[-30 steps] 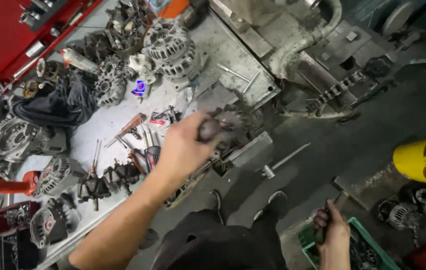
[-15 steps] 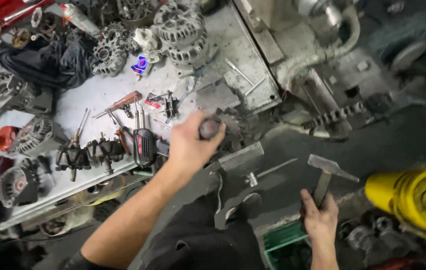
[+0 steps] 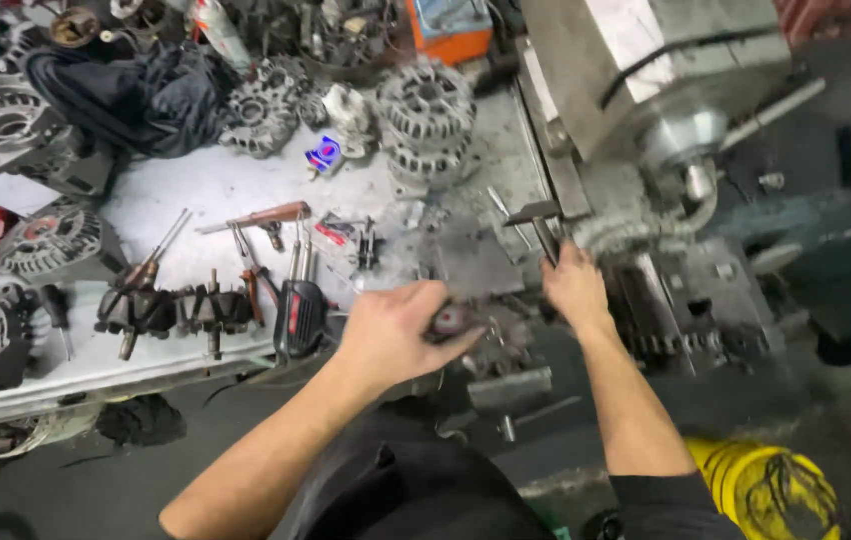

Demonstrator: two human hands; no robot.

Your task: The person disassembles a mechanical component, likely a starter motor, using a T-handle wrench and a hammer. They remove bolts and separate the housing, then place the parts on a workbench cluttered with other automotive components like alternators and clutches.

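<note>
In the head view, the left hand [image 3: 391,335] is closing its fingers around one dark round part [image 3: 451,320] at the worktop [image 3: 186,190] edge. The right hand [image 3: 574,285] is gripping one hammer [image 3: 538,222] beside it. Two ribbed alternator housings [image 3: 426,105] are lying farther back.

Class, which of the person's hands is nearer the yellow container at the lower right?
Right. The right hand grips a hammer above the yellow container; the left hand is farther left.
</note>
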